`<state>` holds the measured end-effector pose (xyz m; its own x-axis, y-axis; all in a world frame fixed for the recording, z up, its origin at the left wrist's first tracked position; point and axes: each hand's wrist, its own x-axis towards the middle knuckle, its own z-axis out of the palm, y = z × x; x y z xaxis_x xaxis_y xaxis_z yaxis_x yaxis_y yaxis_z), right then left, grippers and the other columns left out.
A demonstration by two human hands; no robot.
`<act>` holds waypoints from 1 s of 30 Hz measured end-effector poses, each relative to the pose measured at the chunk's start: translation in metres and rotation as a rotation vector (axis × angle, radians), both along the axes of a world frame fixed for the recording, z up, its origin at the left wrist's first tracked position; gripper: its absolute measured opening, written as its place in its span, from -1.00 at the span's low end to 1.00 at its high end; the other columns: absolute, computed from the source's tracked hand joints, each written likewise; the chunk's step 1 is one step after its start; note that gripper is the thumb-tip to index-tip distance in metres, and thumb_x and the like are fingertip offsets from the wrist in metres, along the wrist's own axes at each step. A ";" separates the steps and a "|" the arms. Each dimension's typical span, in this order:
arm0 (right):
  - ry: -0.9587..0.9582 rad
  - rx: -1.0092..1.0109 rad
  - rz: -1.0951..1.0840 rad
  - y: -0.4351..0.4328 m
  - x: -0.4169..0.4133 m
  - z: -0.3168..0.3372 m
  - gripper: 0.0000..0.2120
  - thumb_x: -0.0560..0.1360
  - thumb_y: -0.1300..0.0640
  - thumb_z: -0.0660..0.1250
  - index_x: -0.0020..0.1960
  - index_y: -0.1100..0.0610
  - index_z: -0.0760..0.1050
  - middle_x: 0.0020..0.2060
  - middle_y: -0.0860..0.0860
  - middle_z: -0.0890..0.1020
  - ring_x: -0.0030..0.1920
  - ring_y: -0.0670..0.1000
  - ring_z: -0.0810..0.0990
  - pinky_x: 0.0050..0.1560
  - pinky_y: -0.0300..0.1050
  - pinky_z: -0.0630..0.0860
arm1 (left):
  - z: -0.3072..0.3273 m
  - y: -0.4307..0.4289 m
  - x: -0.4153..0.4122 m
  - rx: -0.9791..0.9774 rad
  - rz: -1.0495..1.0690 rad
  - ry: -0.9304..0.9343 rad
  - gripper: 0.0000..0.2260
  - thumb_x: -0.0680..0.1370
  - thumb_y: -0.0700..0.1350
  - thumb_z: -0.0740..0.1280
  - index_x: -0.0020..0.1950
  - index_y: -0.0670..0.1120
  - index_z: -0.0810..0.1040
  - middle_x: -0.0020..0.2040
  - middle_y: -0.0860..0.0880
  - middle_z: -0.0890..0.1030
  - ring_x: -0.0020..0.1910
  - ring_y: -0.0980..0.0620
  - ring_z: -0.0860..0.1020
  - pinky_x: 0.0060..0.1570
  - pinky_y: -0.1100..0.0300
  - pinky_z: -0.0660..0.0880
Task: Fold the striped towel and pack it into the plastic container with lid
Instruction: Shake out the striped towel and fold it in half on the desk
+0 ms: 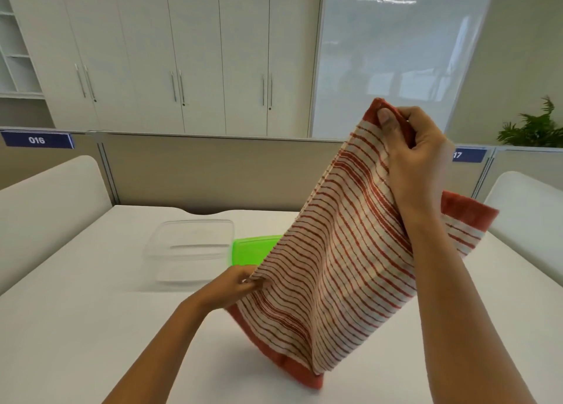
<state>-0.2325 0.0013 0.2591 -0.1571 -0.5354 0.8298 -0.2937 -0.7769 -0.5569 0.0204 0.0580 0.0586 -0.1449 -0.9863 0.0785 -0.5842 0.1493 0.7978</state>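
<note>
The striped towel, white with red stripes and red end bands, hangs in the air above the white table, its lower red band touching the tabletop. My right hand pinches its top corner high up at the right. My left hand grips the towel's left edge lower down, just above the table. The clear plastic container stands open on the table left of the towel. Its green lid lies flat beside it, partly hidden behind the cloth.
The white table is bounded by a beige partition at the back and white rounded side panels left and right. Cabinets and a potted plant stand beyond.
</note>
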 end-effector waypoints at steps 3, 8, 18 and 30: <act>-0.057 0.060 -0.067 -0.010 -0.022 -0.007 -0.76 0.50 -0.18 0.22 0.00 -0.08 0.55 -0.34 -0.26 0.54 -0.35 -0.34 0.49 -0.29 -0.46 0.45 | -0.001 0.004 0.030 -0.048 0.109 -0.087 -0.81 0.54 -0.16 0.30 0.10 -0.13 0.63 0.05 -0.08 0.65 0.04 0.03 0.59 0.04 0.32 0.46; -0.152 0.173 -0.149 -0.024 -0.056 -0.038 -0.75 0.48 -0.26 0.20 -0.04 -0.15 0.54 -0.34 -0.27 0.54 -0.31 -0.31 0.50 -0.19 -0.33 0.47 | 0.020 0.022 0.073 -0.151 0.355 0.148 -0.86 0.54 -0.16 0.29 -0.07 -0.10 0.65 -0.17 0.01 0.69 -0.16 0.07 0.61 -0.18 0.44 0.52; -0.123 0.339 -0.148 -0.033 -0.072 -0.099 -0.69 0.54 -0.17 0.18 0.07 0.01 0.54 -0.29 -0.19 0.55 -0.28 -0.18 0.52 -0.23 -0.32 0.44 | 0.044 0.028 0.102 -0.254 0.513 0.730 -0.86 0.43 -0.21 0.39 -0.20 -0.04 0.73 -0.19 0.06 0.74 -0.18 0.15 0.67 -0.17 0.30 0.59; 0.072 0.618 -0.103 -0.026 -0.102 -0.165 -0.66 0.52 -0.17 0.18 0.08 0.03 0.55 -0.19 -0.03 0.65 -0.19 0.01 0.62 -0.12 -0.06 0.57 | -0.002 0.051 0.096 0.141 0.455 0.912 -0.82 0.45 -0.11 0.32 -0.06 -0.15 0.66 -0.17 -0.08 0.73 -0.24 0.06 0.69 -0.29 0.26 0.62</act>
